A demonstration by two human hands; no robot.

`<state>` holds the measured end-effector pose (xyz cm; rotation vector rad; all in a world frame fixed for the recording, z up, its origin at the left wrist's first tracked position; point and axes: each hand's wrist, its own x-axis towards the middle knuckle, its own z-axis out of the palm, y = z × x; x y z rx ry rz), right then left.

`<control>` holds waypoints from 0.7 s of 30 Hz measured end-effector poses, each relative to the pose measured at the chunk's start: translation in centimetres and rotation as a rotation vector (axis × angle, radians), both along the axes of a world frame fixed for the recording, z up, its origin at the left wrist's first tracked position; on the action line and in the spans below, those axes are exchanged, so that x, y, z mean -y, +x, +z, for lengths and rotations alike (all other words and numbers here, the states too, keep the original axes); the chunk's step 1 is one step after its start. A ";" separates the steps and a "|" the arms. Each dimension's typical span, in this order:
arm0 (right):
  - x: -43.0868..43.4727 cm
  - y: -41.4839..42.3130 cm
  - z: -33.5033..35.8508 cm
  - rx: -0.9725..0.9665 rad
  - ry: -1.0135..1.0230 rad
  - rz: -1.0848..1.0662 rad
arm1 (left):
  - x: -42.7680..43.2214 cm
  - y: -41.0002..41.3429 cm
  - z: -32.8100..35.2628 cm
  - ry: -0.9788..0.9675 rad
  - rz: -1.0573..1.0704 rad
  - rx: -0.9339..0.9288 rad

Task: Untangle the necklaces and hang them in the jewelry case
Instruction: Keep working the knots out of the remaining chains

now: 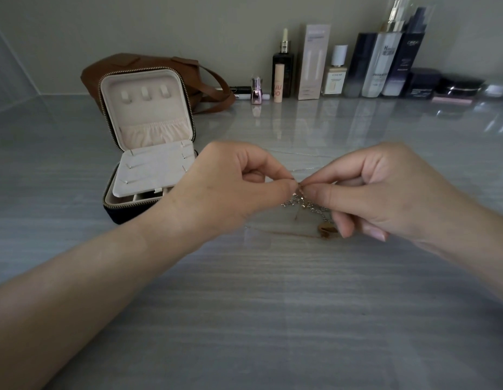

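Head view: your left hand (pixel 230 181) and right hand (pixel 385 187) meet fingertip to fingertip, each pinching a strand of the tangled thin silver and gold chain necklaces (pixel 303 204); the tangle hangs just above the grey striped stone tabletop (pixel 272 305), a gold pendant (pixel 326 228) dangling beside your right hand; the open cream-lined zip jewelry case (pixel 149 142) stands just beyond your left wrist, its three lid hooks (pixel 144 94) bare. Judgement: the chains are light, limp, slippery and easily kinked; hold close beside the knot; tease loops apart, never tug.
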<state>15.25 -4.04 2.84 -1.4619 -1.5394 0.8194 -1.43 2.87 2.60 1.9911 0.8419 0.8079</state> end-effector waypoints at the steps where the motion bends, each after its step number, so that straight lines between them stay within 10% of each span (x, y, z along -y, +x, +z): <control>1: 0.0 0.0 0.0 0.005 0.005 -0.003 | -0.1 0.0 0.0 0.002 0.008 0.010; 21: 0.1 -0.1 0.3 0.004 0.082 -0.057 | -0.2 -0.1 0.0 -0.029 0.004 0.055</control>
